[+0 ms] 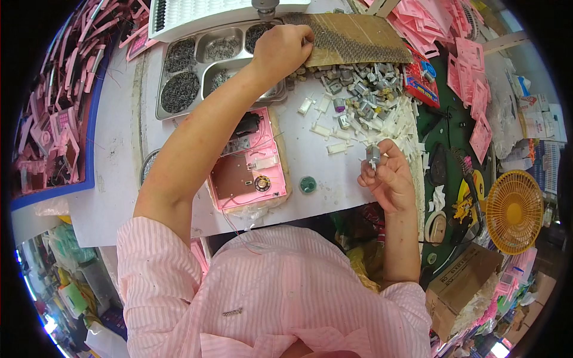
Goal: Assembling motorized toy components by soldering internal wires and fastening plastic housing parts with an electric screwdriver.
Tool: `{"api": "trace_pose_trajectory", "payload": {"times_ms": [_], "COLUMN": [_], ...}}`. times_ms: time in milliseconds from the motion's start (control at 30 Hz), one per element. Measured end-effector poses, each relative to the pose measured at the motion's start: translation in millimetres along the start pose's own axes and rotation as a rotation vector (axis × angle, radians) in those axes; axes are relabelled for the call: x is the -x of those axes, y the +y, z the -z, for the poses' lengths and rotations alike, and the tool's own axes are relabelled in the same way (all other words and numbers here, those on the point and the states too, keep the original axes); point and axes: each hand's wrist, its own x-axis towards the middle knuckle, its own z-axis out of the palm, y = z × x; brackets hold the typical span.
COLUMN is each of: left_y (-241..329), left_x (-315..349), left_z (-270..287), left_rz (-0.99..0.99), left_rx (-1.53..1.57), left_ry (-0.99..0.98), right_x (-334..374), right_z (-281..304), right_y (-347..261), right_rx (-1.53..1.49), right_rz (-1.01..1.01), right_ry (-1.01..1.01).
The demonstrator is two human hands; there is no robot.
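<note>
My right hand pinches a small grey metal motor above the table's front right part. My left hand reaches to the back of the table, its fingers closed at the left part of a brown cardboard sheet dotted with rows of tiny dark parts. What those fingertips hold, if anything, is hidden. Below the sheet lies a heap of small motors and white plastic pieces. Under my left forearm, an opened pink plastic casing with wires, a round speaker and a brown panel rests on a pad.
A steel compartment tray of screws and springs stands at the back left, beside a white machine. A blue-edged bin holds pink casings. A small green round container sits near the front edge. A yellow fan is far right.
</note>
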Motion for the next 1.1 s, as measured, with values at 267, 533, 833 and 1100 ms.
{"api": "trace_pose_trajectory", "payload": {"times_ms": [267,533,833,1100], "left_y": [-6.1,65.8,64.6,81.1], "left_x": [3.5,76.7,234.2,262.6], "left_z": [-20.6,60.1,129.0,113.6], "left_rz": [-0.075,-0.152,0.600,0.454], "left_rx": [-0.094,0.446,1.095,1.021], "left_ry": [0.201,0.136,-0.247,-0.203], "right_x": [5.7,6.9,-12.4,-10.7], "right_z": [-19.6,-38.1,-57.9,-54.7], "right_y": [2.6,32.8,47.9,43.2], "right_rx": [0.190,1.288,1.668,1.385], "right_rz": [0.001,-0.021,0.059,-0.087], "right_ry": [0.040,0.051,-0.100,-0.012]}}
